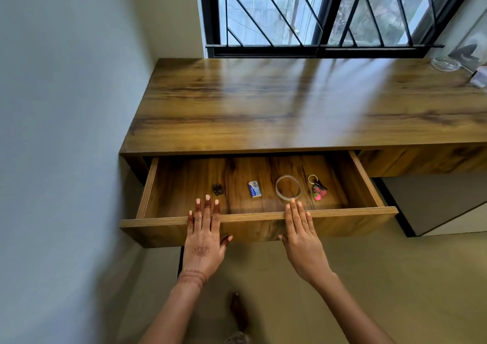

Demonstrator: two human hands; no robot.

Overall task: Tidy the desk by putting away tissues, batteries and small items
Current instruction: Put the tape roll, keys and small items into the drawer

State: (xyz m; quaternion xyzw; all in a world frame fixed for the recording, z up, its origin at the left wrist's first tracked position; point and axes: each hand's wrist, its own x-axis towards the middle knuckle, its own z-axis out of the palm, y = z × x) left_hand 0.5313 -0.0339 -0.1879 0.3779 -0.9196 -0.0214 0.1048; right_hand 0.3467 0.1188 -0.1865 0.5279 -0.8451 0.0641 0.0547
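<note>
Pale wall (66,133) at left, black-framed window (326,14) with diagonal metal grille behind the desktop, blurred greenery beyond the glass, beige floor (369,278) below, clear glass dish (445,64) near the far right edge, grey-white cabinet panel (442,204) at lower right
</note>
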